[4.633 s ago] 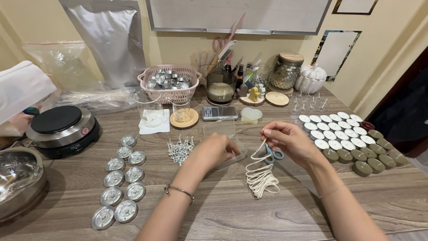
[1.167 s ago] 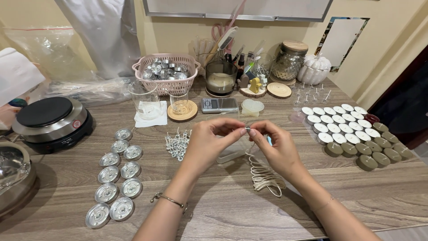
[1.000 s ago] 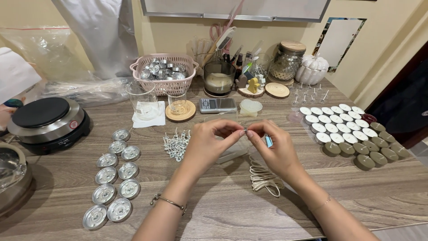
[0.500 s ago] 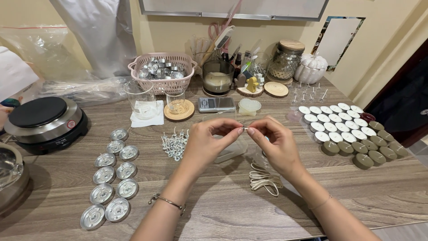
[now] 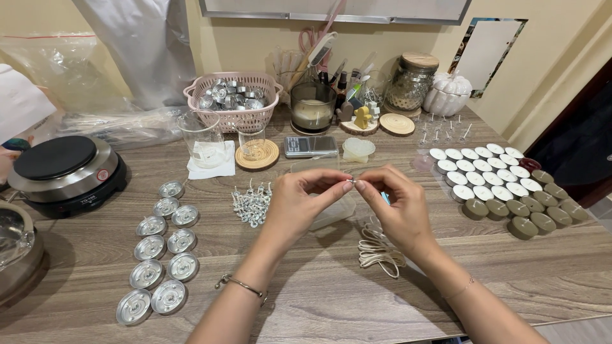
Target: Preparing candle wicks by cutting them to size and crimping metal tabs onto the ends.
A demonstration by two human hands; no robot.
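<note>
Pinching point: left hand (image 5: 299,204) and right hand (image 5: 398,207) meet fingertip to fingertip above the wooden table (image 5: 306,299), both closed on a small metal wick tab (image 5: 350,181).
Wick tab detail: too small to tell its shape; mostly covered by the fingertips.
Wick cord: a pale bundle of wick cord (image 5: 379,251) lies on the table just under the right hand; whether a strand runs up to the fingers cannot be told.
Blue item: a sliver of something blue (image 5: 386,198) shows behind the right hand, otherwise hidden.
Clear container: a clear plastic box (image 5: 331,210) sits behind the left hand, partly covered by it.
Loose tabs: a heap of metal wick tabs (image 5: 252,202) lies just left of the left hand.
Empty cups: aluminium tealight cups (image 5: 159,255) in two rows, well left of the hands.
Filled tealights: white and olive tealights (image 5: 503,188) in rows to the right.
Hot plate: electric hot plate (image 5: 64,169) at far left.
Pot: metal pot (image 5: 16,255), cut off by the left edge.
</note>
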